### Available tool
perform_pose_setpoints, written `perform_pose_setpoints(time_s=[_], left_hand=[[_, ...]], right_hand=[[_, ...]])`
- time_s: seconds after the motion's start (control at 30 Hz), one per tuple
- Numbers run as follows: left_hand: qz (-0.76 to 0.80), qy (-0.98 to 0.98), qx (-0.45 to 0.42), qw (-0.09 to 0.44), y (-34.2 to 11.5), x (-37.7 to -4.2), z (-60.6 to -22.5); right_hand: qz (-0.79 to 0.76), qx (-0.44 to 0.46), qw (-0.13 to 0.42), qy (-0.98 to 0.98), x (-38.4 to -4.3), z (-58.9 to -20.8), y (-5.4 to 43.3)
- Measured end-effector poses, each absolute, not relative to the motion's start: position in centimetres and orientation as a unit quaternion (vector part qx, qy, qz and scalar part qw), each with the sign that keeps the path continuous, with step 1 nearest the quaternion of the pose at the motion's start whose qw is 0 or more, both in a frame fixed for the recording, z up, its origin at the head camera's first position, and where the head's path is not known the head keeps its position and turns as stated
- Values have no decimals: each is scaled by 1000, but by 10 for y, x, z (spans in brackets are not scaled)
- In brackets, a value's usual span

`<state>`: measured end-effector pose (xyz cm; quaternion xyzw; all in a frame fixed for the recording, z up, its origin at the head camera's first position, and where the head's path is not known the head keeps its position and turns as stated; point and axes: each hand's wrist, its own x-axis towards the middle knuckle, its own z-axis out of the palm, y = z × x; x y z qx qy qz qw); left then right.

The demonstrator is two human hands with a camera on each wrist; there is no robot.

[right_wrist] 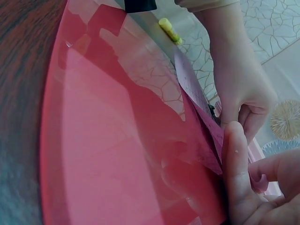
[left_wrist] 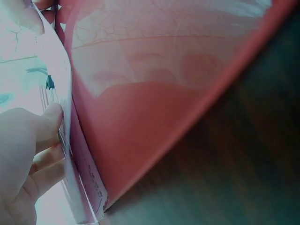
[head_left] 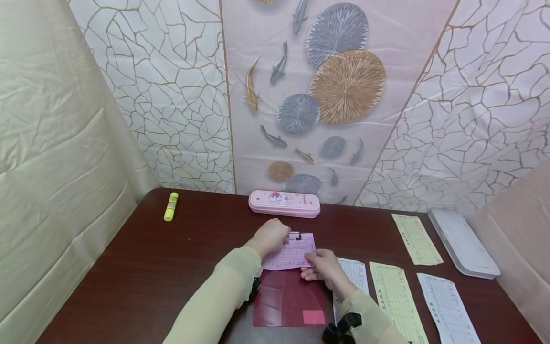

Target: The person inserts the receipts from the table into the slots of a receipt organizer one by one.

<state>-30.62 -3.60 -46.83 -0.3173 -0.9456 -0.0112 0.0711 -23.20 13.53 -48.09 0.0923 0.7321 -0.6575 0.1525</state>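
In the head view a pink printed sheet lies over the top end of a glossy red folder. A small black-and-silver clip sits at the sheet's upper edge. My left hand pinches that edge beside the clip; the left wrist view shows its fingers against the paper layers. At the sheet's right side, my right hand pinches the edge between thumb and fingers. In the right wrist view the pink layers stand slightly apart above the folder.
A pink pencil case lies behind the hands. Far left is a yellow-green glue stick. To the right lie yellow sheets, white sheets and a flat white case. Patterned cloth hangs behind the table.
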Motion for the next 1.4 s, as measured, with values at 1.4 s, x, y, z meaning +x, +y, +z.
perform_pose_setpoints(time_s=[1.4], left_hand=[[-58,-953,-294,40,-36,-305,-465]], right_hand=[[-512,75,144,844,-241,-465,156]])
